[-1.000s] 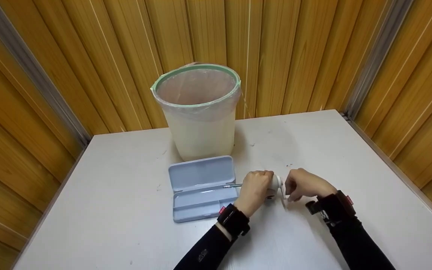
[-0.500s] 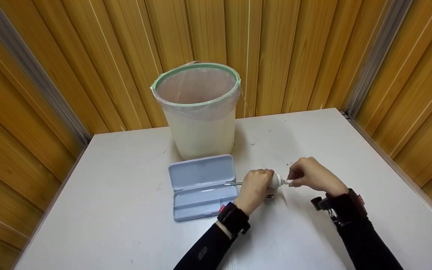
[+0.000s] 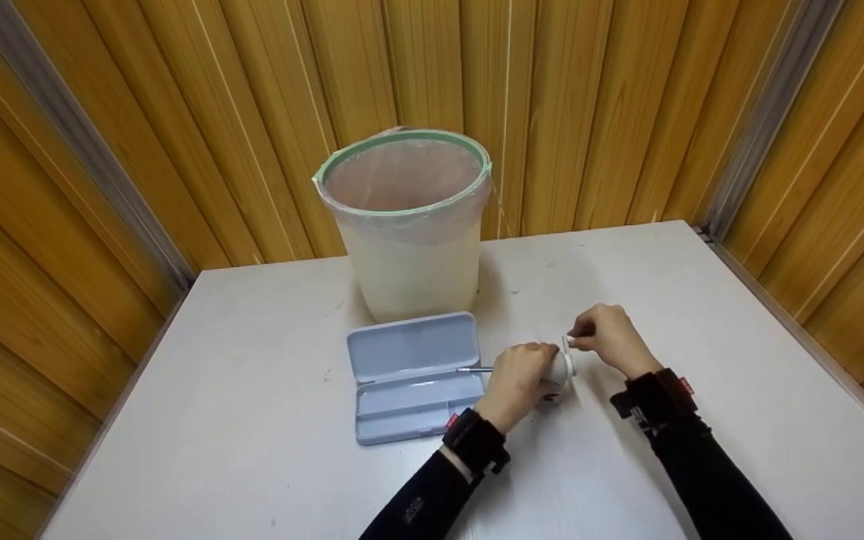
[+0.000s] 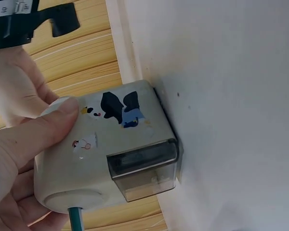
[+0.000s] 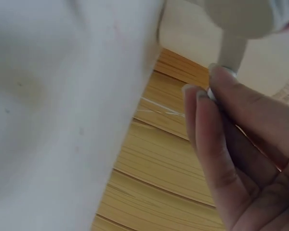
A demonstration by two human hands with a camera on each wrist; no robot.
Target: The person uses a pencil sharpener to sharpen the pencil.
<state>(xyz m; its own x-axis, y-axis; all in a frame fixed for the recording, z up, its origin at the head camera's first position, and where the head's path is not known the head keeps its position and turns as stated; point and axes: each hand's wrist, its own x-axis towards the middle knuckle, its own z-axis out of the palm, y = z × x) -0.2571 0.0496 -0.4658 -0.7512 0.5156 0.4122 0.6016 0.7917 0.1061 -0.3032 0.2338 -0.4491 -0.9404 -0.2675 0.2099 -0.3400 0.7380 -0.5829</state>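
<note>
My left hand grips a white crank pencil sharpener on the table, thumb over its side. Cartoon stickers and a clear shavings drawer show in the left wrist view. A teal pencil sticks out of its front hole; in the head view it points left over the pencil case. On the far side, my right hand pinches the knob at the end of the crank handle between thumb and fingers. The handle points away from me in the head view. The pencil's tip inside the sharpener is hidden.
A light blue pencil case lies unfolded left of my left hand, lid leaning back. Behind it stands a cream bin with a green rim and a thin plastic liner. Wood-patterned walls enclose the white table.
My right hand has gone round with the crank, from nearer me, through pointing right, to the far side. The left hand keeps hold of the sharpener. The head view has shifted slightly.
</note>
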